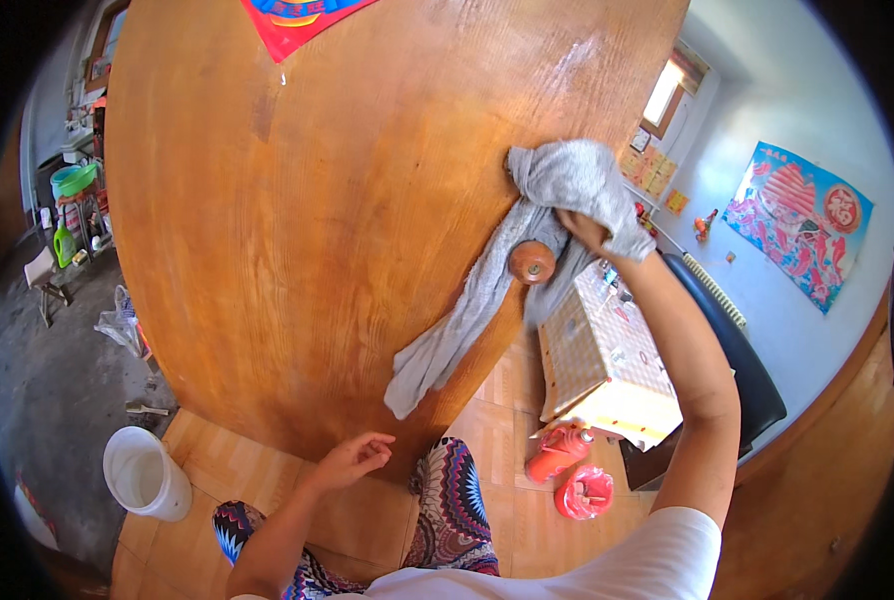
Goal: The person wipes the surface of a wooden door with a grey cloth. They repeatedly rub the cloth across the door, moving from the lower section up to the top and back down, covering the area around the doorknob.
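A grey cloth is bunched against the upper right part of a brown wooden door. My right hand is closed on it, mostly covered by its folds. One long end of the cloth hangs down the door, left of a round wooden doorknob. Lower down, my left hand is held in front of the door's bottom part with its fingers loosely bent and nothing in them.
A white bucket stands on the floor at left. Right of my knees are a red thermos-like container and a red-lined bin. Behind them is a cloth-covered table. A stool holds basins at far left.
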`<move>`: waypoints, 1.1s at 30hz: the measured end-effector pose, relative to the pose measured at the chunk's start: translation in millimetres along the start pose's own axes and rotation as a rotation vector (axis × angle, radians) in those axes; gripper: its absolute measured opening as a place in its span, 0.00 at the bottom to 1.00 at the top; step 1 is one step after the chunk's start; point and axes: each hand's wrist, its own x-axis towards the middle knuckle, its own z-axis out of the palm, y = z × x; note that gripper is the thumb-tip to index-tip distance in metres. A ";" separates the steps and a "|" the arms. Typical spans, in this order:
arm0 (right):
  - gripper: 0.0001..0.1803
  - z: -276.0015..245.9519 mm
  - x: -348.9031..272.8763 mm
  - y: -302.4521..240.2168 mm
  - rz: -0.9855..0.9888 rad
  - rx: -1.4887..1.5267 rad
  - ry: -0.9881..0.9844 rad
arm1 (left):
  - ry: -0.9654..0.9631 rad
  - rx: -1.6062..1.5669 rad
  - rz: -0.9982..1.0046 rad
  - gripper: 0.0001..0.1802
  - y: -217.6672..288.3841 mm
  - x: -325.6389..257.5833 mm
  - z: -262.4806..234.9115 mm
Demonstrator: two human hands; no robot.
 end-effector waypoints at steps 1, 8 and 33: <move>0.18 -17.9 11.7 13.2 -0.056 0.052 -0.040 | 0.000 0.046 -0.003 0.22 -0.2 2.4 -0.9; 0.23 -59.0 66.8 163.8 0.247 -0.174 0.447 | 0.074 0.215 0.087 0.19 6.3 6.8 1.4; 0.21 8.1 -19.7 7.2 0.222 -0.005 0.190 | 0.085 0.491 0.108 0.15 -2.7 -2.5 5.0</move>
